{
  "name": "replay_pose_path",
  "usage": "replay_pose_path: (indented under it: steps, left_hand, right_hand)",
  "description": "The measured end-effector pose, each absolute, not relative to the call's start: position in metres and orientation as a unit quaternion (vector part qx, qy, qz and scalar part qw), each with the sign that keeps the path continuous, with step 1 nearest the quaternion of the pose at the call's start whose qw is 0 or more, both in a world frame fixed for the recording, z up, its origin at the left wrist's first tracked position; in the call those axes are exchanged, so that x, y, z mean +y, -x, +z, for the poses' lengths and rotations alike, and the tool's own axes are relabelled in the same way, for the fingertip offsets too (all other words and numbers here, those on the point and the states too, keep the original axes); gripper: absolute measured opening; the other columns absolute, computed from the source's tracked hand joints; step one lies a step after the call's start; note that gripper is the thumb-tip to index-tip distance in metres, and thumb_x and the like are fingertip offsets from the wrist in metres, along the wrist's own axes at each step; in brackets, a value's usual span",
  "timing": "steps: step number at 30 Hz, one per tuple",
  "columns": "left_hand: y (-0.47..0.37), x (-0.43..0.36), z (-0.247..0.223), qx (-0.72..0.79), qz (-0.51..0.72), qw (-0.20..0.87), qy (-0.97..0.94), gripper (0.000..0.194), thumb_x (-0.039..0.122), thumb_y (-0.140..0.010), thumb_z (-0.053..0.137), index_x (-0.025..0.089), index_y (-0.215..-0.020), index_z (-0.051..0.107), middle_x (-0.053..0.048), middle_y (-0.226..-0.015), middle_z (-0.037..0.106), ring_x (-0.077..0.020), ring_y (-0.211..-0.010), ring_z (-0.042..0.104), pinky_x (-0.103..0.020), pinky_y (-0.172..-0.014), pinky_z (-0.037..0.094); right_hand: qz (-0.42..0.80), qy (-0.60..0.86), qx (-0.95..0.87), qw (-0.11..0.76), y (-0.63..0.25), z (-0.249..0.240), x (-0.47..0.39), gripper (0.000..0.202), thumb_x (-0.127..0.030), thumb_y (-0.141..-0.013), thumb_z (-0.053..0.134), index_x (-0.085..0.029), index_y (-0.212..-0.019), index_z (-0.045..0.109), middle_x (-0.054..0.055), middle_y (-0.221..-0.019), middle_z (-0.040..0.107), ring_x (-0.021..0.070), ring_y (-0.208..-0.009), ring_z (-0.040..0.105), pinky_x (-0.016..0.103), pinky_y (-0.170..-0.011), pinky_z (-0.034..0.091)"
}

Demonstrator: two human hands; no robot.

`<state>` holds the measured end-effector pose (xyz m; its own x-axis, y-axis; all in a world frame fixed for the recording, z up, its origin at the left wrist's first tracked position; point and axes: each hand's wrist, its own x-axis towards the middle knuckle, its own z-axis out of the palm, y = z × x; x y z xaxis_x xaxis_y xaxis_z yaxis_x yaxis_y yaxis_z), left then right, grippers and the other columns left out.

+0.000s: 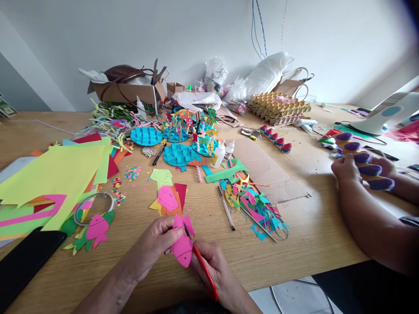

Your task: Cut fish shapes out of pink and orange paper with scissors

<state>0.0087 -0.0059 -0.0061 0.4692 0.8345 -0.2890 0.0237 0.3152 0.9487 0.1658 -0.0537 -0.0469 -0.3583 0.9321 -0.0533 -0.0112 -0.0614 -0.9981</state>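
Between the thumb and fingers of my left hand (160, 239) is a pink paper fish (182, 252) with a drawn eye and outline. My right hand (218, 267) grips red-handled scissors (206, 274), whose dark blades lie against the paper near the fish's tail. Just beyond my hands lies another pink piece with a fish drawn on it (167, 198), over orange, red and yellow scraps. A light green piece (161, 175) with a drawn fish sits behind it. To the left, a cut pink fish (97, 229) rests on green fish shapes by a roll of tape (93, 207).
Coloured paper sheets (65, 174) cover the left side, beside a black phone-like case (32, 257). A pen (225, 208) and paper offcuts (258, 207) lie right of centre, near glue bottles (218, 155) and cardboard (268, 170). At right, another person's hands (347, 168) hold a painted egg-carton strip (368, 161).
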Motion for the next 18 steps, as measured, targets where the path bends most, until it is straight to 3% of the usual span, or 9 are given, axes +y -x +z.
replay_pose_path:
  steps: [9,18]
  left_hand:
    - [-0.007,-0.006,-0.007,0.428,0.32,0.674,-0.51,0.023,0.035,-0.078,0.054,0.017,-0.064,0.05,0.005,-0.058,0.043,-0.0108,-0.057,0.035,-0.022,-0.057,0.033]
    - [-0.012,-0.013,-0.01,0.473,0.354,0.618,-0.519,0.024,0.036,-0.083,0.048,0.02,-0.066,0.046,0.007,-0.053,0.041,-0.0096,-0.049,0.034,-0.021,-0.048,0.031]
  right_hand:
    - [0.592,0.413,-0.574,0.387,-0.17,-0.055,-0.057,0.043,-0.049,-0.09,0.04,-0.019,-0.061,0.035,-0.004,-0.057,0.029,0.0089,-0.051,0.024,0.022,-0.045,0.02]
    - [0.629,0.447,-0.529,0.353,-0.168,-0.061,-0.059,0.045,-0.052,-0.09,0.039,-0.018,-0.061,0.041,-0.005,-0.05,0.038,0.0078,-0.044,0.033,0.019,-0.04,0.024]
